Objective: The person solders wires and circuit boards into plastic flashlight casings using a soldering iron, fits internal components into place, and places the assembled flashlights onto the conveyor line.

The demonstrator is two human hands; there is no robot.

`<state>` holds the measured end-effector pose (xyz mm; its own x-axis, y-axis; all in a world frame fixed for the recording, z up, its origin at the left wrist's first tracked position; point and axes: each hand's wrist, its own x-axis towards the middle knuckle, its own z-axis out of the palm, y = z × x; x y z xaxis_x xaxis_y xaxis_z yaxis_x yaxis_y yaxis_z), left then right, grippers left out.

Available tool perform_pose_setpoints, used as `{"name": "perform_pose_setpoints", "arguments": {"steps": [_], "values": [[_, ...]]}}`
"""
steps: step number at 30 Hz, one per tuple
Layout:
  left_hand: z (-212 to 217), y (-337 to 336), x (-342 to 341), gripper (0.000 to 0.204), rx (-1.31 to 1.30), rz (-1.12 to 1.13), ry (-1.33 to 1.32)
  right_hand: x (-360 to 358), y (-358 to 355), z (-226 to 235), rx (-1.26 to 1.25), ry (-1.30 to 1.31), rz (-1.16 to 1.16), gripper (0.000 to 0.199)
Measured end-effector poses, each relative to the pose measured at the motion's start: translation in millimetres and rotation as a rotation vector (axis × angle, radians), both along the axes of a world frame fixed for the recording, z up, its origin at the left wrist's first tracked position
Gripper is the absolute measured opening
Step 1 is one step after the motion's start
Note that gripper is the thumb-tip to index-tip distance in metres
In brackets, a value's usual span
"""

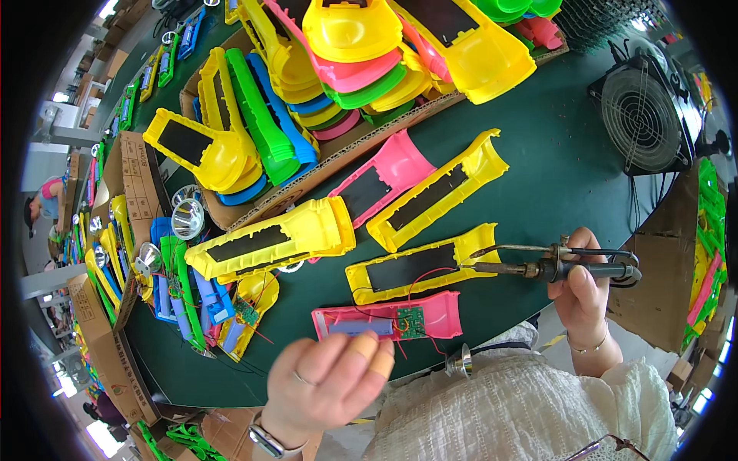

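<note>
Head view: the right hand (pixel 580 288) grips a soldering iron (pixel 550 269), fingers closed around its handle, the tip over a yellow shell (pixel 415 266). Nearer the person (pixel 515 407), on the green desk (pixel 542 180), lies a pink shell (pixel 443 315) holding a purple-blue battery (pixel 357 328) and circuit board (pixel 411 323). The left hand (pixel 330 384) is beside it, fingers curled; whether they pinch anything, I cannot tell.

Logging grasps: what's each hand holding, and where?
Right hand: soldering iron, held by its dark handle. Left hand: curled, fingertips partly hidden; can't tell whether it holds anything.
</note>
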<state>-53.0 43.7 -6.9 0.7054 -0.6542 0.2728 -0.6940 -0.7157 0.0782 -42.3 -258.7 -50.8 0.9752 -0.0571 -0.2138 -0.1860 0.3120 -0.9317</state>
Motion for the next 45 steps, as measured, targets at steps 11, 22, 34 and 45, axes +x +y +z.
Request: {"name": "perform_pose_setpoints", "arguments": {"steps": [11,22,34,45], "values": [[-44,-24,-14,0.020,-0.555,0.151,0.231,-22,11,3,0.132,0.041,0.115,0.042],[-23,-44,-20,0.018,-0.376,0.410,0.326,-43,23,-6,0.040,-0.062,0.264,0.026],[-24,-44,-18,0.019,-0.374,0.417,0.330,-44,29,-13,-0.076,-0.088,0.283,0.026],[-25,-44,-17,0.020,-0.399,0.415,0.320,-46,30,-14,-0.090,-0.064,0.276,0.026]]}}
